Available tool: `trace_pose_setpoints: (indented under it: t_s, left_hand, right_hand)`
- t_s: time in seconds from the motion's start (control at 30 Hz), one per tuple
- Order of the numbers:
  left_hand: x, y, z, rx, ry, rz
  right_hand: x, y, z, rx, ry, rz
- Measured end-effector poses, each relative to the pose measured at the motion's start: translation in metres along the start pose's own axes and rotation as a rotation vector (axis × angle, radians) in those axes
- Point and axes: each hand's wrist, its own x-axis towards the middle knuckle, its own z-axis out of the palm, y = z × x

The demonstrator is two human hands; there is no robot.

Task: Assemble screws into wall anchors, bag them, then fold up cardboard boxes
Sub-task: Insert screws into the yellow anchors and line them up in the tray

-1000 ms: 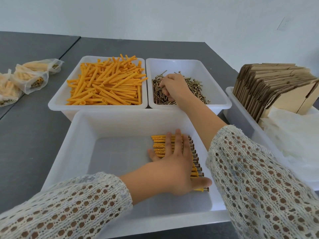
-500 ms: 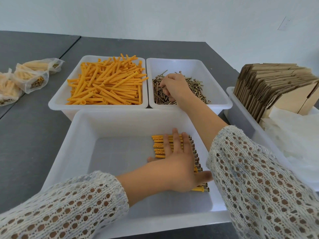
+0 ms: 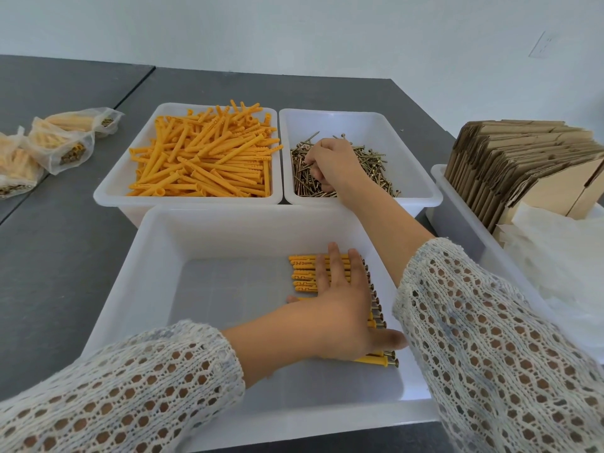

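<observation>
Pressing flat with straight fingers, the left hand [image 3: 340, 308] covers a row of ribbed orange anchors with screws [image 3: 376, 358] in the near white plastic bin [image 3: 157, 289], while the right hand [image 3: 330, 166], grip curled, pinches thin brassy screws [image 3: 376, 161] in the far right bin.

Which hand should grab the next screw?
The right hand. It is already in the bin of screws, fingers curled among them, while the left hand lies flat on the assembled anchors.
</observation>
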Motion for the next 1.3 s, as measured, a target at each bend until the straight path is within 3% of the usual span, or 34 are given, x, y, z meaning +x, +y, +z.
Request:
trace_pose_setpoints:
  t_s: [0.43,0.97,1.07,1.13,1.3]
  left_hand:
    - [0.002,-0.011,0.013,0.276,-0.127,0.005]
    - [0.006,-0.009,0.019,0.328,-0.027,-0.009]
    - [0.001,-0.006,0.001,0.377,0.141,0.051]
    - [-0.004,0.000,-0.019,0.415,0.343,0.119]
    - [-0.018,-0.011,-0.070,0.318,0.920,0.186]
  right_hand:
    - [-0.002,-0.001,-0.001,0.004,-0.006,-0.001]
    - [-0.002,-0.001,-0.001,0.006,-0.017,0.006]
    - [-0.002,-0.002,-0.001,0.011,-0.021,-0.002]
    - [0.000,0.000,0.000,-0.016,0.002,-0.015]
    - [0.004,0.007,0.000,-0.242,0.302,-0.075]
